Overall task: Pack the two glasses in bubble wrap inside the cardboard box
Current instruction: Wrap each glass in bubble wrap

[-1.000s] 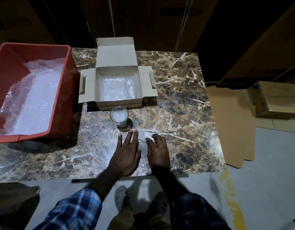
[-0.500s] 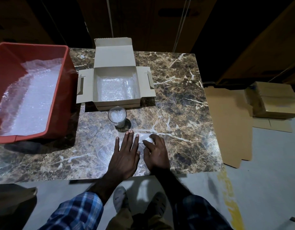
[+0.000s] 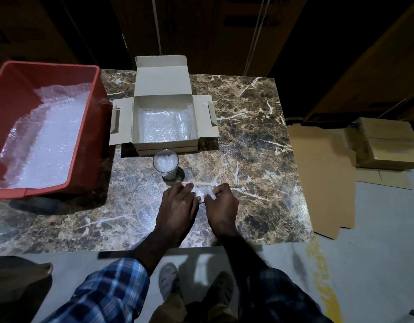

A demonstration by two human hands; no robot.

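An open cardboard box [image 3: 140, 149] stands at the back of the marble table [image 3: 259, 159], lined with bubble wrap [image 3: 159, 125]. Just in front of the box a clear glass [image 3: 166, 163] stands upright, with white wrap stuffed inside it. Nearer to me, a small bundle of bubble wrap [image 3: 204, 191] lies on a see-through sheet spread over the table. What it holds is hard to make out. My left hand [image 3: 178, 206] curls its fingers over the bundle's left end. My right hand [image 3: 222, 202] pinches its right end.
A red plastic bin [image 3: 101, 94] with bubble wrap sheets sits at the table's left. On the floor to the right lie flat cardboard sheets [image 3: 318, 173] and stacked boxes [image 3: 387, 145]. My feet show below the table's near edge.
My left hand lay flat with spread fingers; now its fingers curl over the bundle. Both hands have closed in on it and shifted slightly away from me.
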